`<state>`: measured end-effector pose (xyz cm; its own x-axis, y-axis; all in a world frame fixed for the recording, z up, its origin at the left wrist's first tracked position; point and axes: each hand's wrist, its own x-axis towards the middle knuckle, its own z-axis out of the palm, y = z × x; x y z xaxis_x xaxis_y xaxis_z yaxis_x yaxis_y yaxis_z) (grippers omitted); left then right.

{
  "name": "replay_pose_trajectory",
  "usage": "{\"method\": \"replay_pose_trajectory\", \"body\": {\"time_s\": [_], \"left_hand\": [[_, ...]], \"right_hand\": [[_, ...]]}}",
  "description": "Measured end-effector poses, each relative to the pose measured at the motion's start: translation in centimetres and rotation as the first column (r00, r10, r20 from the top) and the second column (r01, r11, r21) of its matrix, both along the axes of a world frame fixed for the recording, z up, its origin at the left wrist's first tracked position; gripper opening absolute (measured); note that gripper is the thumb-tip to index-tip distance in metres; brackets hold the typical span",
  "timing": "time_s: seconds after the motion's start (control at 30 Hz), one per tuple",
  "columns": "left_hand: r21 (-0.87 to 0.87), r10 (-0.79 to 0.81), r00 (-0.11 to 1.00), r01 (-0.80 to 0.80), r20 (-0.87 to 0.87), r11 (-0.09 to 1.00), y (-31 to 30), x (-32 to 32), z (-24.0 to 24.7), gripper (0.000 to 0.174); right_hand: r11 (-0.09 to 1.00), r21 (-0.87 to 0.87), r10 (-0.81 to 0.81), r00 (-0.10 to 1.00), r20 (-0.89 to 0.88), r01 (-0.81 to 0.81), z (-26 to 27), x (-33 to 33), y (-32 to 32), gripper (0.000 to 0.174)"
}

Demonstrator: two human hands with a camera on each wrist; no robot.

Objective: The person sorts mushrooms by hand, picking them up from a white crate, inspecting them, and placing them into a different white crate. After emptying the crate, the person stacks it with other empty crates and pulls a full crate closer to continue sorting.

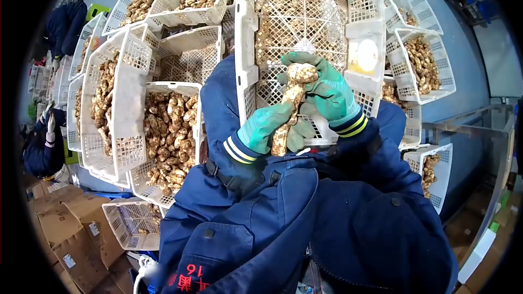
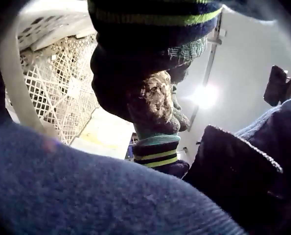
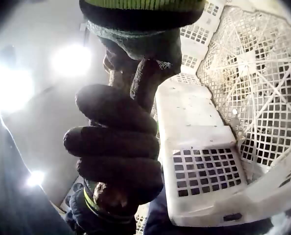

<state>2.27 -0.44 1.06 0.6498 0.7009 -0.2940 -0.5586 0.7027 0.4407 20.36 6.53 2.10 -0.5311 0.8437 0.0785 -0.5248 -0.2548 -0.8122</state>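
Observation:
In the head view both gloved hands hold one long, pale mushroom (image 1: 294, 95) with brown patches, its rounded end up and its thick stem slanting down. My left hand (image 1: 265, 125), in a green glove, grips the stem low down. The right hand (image 1: 332, 90), gloved too, curls around the upper part near the rounded end. In the left wrist view the rough brown surface of the mushroom (image 2: 157, 95) shows between dark gloves. Dark glove fingers (image 3: 116, 142) cover most of it in the right wrist view. Beyond the hands a white slatted crate (image 1: 248, 38) lies across the lap.
Crates of similar mushrooms (image 1: 171, 130) stand close on the left, and another crate (image 1: 406, 65) is at the right. A metal frame (image 1: 463, 122) runs along the right side. Cardboard boxes (image 1: 76, 223) lie at lower left. Other people (image 1: 43, 149) sit at far left.

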Motion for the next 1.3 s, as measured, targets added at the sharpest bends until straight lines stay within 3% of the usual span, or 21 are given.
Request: {"method": "replay_pose_trajectory", "body": {"time_s": [0.07,0.1,0.13,0.2,0.27,0.3,0.37,0.4,0.43,0.47,0.5,0.53,0.6,0.67,0.7,0.8,0.87,0.97,1.2,1.27,1.3], "left_hand": [[-0.025,-0.04,0.98,0.046,0.196,0.999,0.4,-0.3,0.0,0.053],[-0.05,0.02,0.981,-0.01,0.193,0.999,0.2,-0.3,0.1,0.052],[-0.073,0.08,0.979,-0.067,0.188,0.995,-0.3,-0.2,0.2,0.051],[-0.113,0.192,0.967,-0.174,0.169,0.978,-0.7,-0.2,0.6,0.05],[0.035,0.051,0.945,-0.066,0.322,0.997,-0.1,-0.5,0.0,0.048],[-0.003,0.091,0.938,-0.096,0.333,0.995,-0.4,-0.2,0.2,0.048],[-0.095,0.178,0.943,-0.158,0.279,0.983,-0.6,0.4,0.7,0.049],[-0.146,0.221,0.952,-0.193,0.213,0.97,-0.5,0.7,0.8,0.05],[-0.039,0.205,0.965,-0.201,0.162,0.979,-0.2,0.6,1.0,0.05],[0.067,0.194,0.975,-0.202,0.11,0.977,0.0,0.5,1.1,0.05],[-0.067,0.169,0.979,-0.162,0.113,0.984,0.0,0.3,1.2,0.05],[-0.127,0.097,0.993,-0.088,0.067,0.988,0.1,0.1,0.9,0.049],[0.089,-0.003,0.994,0.013,-0.113,0.996,-0.1,-0.6,0.4,0.05],[-0.066,0.017,0.957,0.003,0.291,0.998,-0.4,-0.8,-0.2,0.047],[0.024,-0.036,0.955,0.03,0.294,0.999,-0.3,-1.5,-1.6,0.044],[-0.008,0.079,0.93,-0.082,0.358,0.997,-1.0,-0.7,-1.8,0.041],[0.179,-0.006,1.0,0.0,0.03,0.984,-0.5,-2.3,-1.6,0.04],[0.495,0.06,0.904,0.175,-0.423,0.851,0.0,-3.7,-1.9,0.043],[0.507,0.175,0.875,0.09,-0.452,0.857,-0.2,-3.0,-1.6,0.045],[0.396,0.072,0.926,0.086,-0.369,0.914,-0.1,-2.8,-0.9,0.045],[0.582,0.143,0.898,0.141,-0.415,0.801,0.0,-2.9,-1.0,0.042]], "right_hand": [[0.999,0.045,-0.03,0.996,0.081,0.027,0.1,-0.1,-0.1,0.062],[0.993,0.118,-0.044,0.99,0.137,0.028,0.8,-0.1,-0.3,0.058],[0.955,0.298,-0.075,0.976,0.204,0.012,0.9,0.0,-0.4,0.055],[0.805,0.585,-0.141,0.926,0.351,-0.099,-0.3,0.9,-0.3,0.047],[0.585,0.769,-0.238,0.852,0.465,-0.257,-1.9,1.7,0.0,0.036],[0.742,0.631,-0.172,0.847,0.504,-0.225,-2.3,1.5,-0.4,0.033],[0.953,0.272,0.038,0.94,0.339,-0.136,-1.3,0.7,-1.0,0.032],[0.994,0.069,0.072,0.975,0.212,-0.088,-0.2,0.0,-1.3,0.032],[0.988,0.144,0.028,0.975,0.22,-0.061,0.5,-0.1,-1.2,0.034],[0.999,0.031,0.016,0.976,0.218,-0.024,1.0,-0.3,-1.2,0.039],[0.996,-0.082,-0.002,0.977,0.213,0.02,1.4,-0.5,-1.2,0.045],[0.996,-0.09,-0.003,0.965,0.263,0.028,1.3,-0.9,-1.0,0.054],[0.997,-0.079,0.007,0.976,0.217,0.01,1.4,-1.1,-1.3,0.059],[0.986,-0.155,0.113,0.944,0.309,-0.067,1.9,-1.1,-1.8,0.058],[0.975,-0.188,0.18,0.909,0.375,-0.115,2.4,-1.0,-2.1,0.057],[0.971,-0.139,0.224,0.942,0.25,-0.194,-0.3,-0.5,-2.2,0.053],[0.978,-0.089,0.198,0.97,0.144,-0.187,-0.3,-0.9,-2.5,0.055],[0.976,-0.046,0.217,0.932,0.289,-0.212,0.3,-0.9,-2.6,0.058],[0.931,0.342,-0.076,0.844,0.53,-0.131,0.6,-0.2,-2.9,0.053],[0.964,0.205,0.077,0.918,0.39,-0.168,2.1,-0.5,-2.7,0.048],[0.982,0.105,0.108,0.918,0.383,-0.159,2.4,-0.6,-2.7,0.047]]}}
